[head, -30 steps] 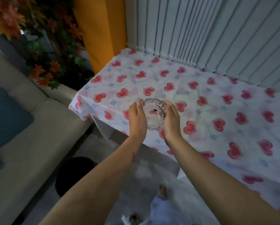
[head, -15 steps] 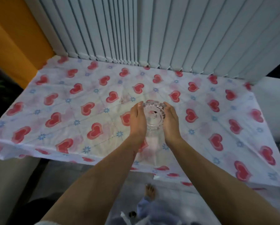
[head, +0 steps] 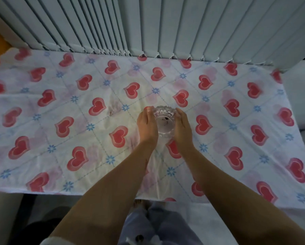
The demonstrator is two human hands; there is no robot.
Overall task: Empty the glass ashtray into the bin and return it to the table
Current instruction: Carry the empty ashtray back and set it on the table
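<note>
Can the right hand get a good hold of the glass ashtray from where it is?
Probably yes. The right hand is already cupped against one side of the glass ashtray, with the left hand against the other side. Nothing else on the tablecloth stands in the way.

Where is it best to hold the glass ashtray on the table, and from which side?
Take the glass ashtray by its thick outer wall, one hand on each side, as the left hand and right hand do now. It is round, its bowl opens upward, and dark bits lie inside, so keep it level.
</note>
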